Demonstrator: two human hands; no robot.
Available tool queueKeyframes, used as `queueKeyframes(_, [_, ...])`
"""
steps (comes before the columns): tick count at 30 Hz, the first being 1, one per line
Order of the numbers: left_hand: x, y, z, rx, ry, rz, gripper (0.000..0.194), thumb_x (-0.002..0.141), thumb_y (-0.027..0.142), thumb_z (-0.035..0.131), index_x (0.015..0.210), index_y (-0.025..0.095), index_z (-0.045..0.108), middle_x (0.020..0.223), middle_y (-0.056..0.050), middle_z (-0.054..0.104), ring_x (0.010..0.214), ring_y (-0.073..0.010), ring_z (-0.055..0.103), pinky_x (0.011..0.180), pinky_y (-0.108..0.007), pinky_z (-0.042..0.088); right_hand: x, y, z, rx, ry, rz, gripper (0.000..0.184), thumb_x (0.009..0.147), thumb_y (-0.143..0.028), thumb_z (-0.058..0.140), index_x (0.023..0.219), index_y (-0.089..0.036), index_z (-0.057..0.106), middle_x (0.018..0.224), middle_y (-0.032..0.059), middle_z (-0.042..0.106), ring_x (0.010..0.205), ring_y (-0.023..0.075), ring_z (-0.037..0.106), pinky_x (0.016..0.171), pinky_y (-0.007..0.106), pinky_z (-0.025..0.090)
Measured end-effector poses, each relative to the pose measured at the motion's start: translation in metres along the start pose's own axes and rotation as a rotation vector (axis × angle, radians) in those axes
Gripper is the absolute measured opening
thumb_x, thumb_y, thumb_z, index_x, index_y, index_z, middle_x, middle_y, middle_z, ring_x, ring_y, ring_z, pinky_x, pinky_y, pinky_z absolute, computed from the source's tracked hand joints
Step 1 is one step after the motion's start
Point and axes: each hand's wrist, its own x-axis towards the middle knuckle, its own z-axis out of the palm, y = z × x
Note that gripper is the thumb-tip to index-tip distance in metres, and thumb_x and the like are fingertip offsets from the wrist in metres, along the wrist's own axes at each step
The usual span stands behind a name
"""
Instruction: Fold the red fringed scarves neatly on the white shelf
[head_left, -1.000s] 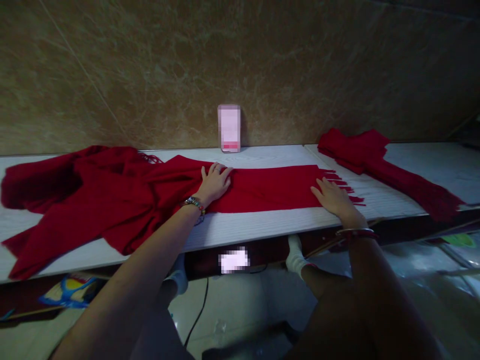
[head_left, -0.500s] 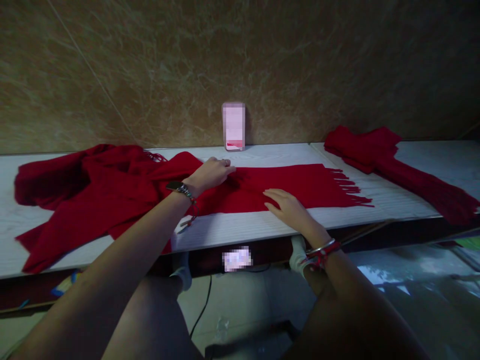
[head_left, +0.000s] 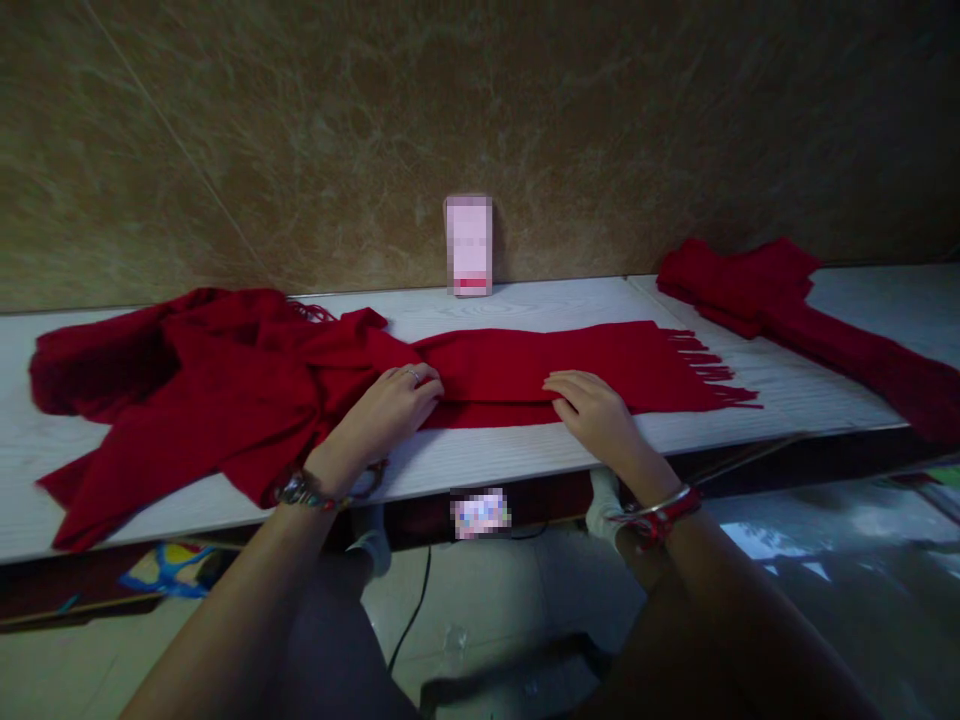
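A long red scarf [head_left: 510, 362] lies across the white wooden surface, its fringed end flat toward the right and the rest bunched in loose folds on the left. My left hand [head_left: 397, 402] has its fingers curled on the scarf's near side, beside the bunched part; the fingertips are partly hidden. Farther right, my right hand [head_left: 592, 408] grips the near side with fingers and thumb close together. Between the two hands a fold line runs along the cloth, with a narrow strip of scarf showing below it.
A phone [head_left: 469, 245] leans against the brown marbled wall [head_left: 300, 140]. At the right lies another red fringed cloth [head_left: 780, 300], folded and hanging slightly over the front edge of the white surface [head_left: 480, 460]. A black cable [head_left: 412, 612] runs along the tiled floor below.
My left hand has come down and left, from the scarf's far side to its near side. My right hand has shifted slightly right and closed on the cloth. A lengthwise fold now shows between them.
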Motion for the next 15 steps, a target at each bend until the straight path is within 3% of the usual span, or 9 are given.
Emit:
queueKeyframes(4, [-0.005, 0.0, -0.007, 0.008, -0.003, -0.075, 0.021, 0.09, 0.018, 0.041, 0.093, 0.014, 0.062, 0.087, -0.008, 0.065, 0.074, -0.0175, 0.061, 0.066, -0.028, 0.049, -0.009, 0.007, -0.004, 0.008, -0.072, -0.095, 0.03, 0.084, -0.009, 0.044, 0.098, -0.017, 0.069, 0.1, 0.0062, 0.072, 0.094, 0.0169, 0.066, 0.087, 0.033, 0.054])
queueKeyframes(7, [-0.01, 0.003, -0.008, -0.022, -0.093, -0.069, 0.018, 0.09, 0.02, 0.045, 0.093, 0.016, 0.063, 0.088, -0.006, 0.066, 0.073, -0.0156, 0.062, 0.061, -0.023, 0.048, -0.013, 0.01, -0.007, -0.006, -0.158, -0.166, 0.031, 0.083, -0.007, 0.046, 0.1, -0.017, 0.069, 0.103, 0.0058, 0.071, 0.099, 0.0162, 0.065, 0.089, 0.031, 0.053])
queueKeyframes(11, [-0.01, 0.008, -0.007, -0.027, -0.205, -0.048, 0.022, 0.087, 0.016, 0.047, 0.102, 0.017, 0.063, 0.096, -0.007, 0.065, 0.075, -0.0139, 0.063, 0.055, -0.019, 0.046, -0.013, 0.01, -0.01, -0.004, -0.177, -0.189, 0.03, 0.083, -0.006, 0.047, 0.101, -0.016, 0.069, 0.104, 0.0053, 0.071, 0.102, 0.0158, 0.064, 0.091, 0.03, 0.052])
queueKeyframes(15, [-0.009, 0.01, -0.012, 0.006, -0.255, -0.033, 0.03, 0.084, 0.012, 0.045, 0.108, 0.017, 0.063, 0.098, -0.008, 0.065, 0.075, -0.0154, 0.063, 0.056, -0.022, 0.048, -0.013, 0.009, -0.01, 0.02, -0.187, -0.185, 0.03, 0.084, -0.007, 0.046, 0.102, -0.015, 0.069, 0.106, 0.0065, 0.07, 0.104, 0.0161, 0.063, 0.092, 0.032, 0.052])
